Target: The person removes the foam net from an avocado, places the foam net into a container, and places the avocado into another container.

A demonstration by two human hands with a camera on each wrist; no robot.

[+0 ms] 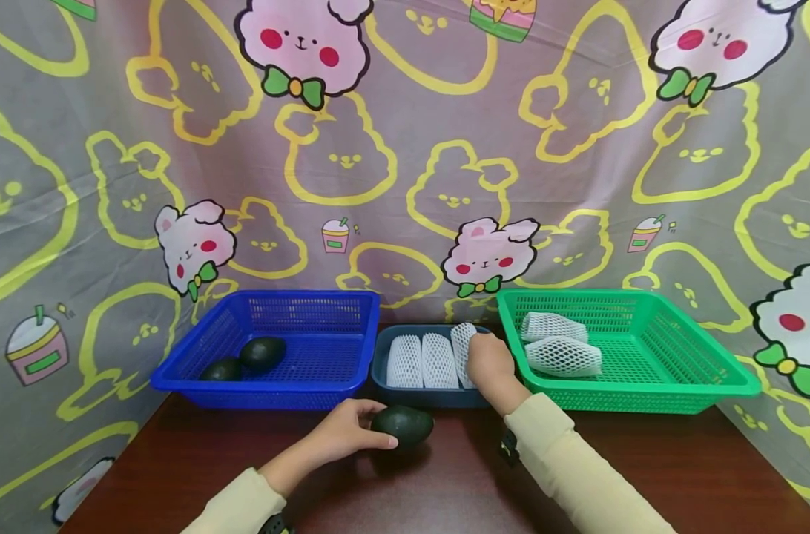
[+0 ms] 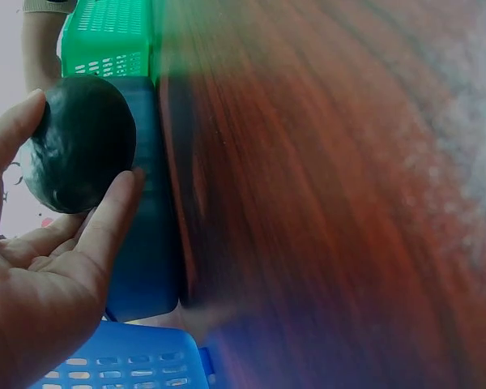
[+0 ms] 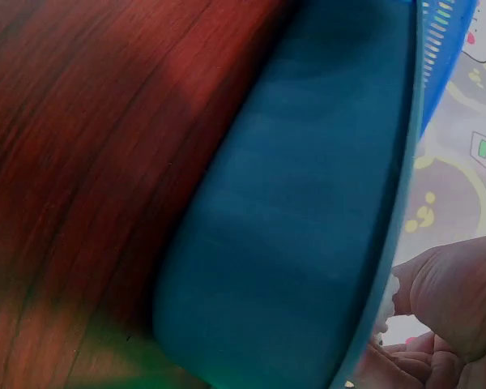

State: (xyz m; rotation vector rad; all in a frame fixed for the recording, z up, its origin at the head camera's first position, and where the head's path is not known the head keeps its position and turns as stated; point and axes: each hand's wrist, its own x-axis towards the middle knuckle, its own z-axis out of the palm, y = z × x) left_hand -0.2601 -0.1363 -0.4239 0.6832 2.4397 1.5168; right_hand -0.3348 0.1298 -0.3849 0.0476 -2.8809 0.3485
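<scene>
In the head view my left hand (image 1: pixel 345 432) grips a dark green avocado (image 1: pixel 403 426) between thumb and fingers, in front of the teal tray (image 1: pixel 438 399). The left wrist view shows the same avocado (image 2: pixel 85 146) in the left hand (image 2: pixel 53 267). My right hand (image 1: pixel 495 367) pinches a white foam net sleeve (image 1: pixel 463 348) at the tray's right end. Two more net sleeves (image 1: pixel 405 362) lie beside it in the tray. In the right wrist view the tray wall (image 3: pixel 283 203) hides part of the right hand (image 3: pixel 445 316) and most of the sleeve.
A blue basket (image 1: pixel 265 397) on the left holds two avocados (image 1: pixel 262 354). At the right, a green basket (image 1: pixel 618 400) holds two net-wrapped items (image 1: pixel 564 357). A patterned cloth (image 1: pixel 405 133) hangs behind the brown table (image 1: pixel 445 482).
</scene>
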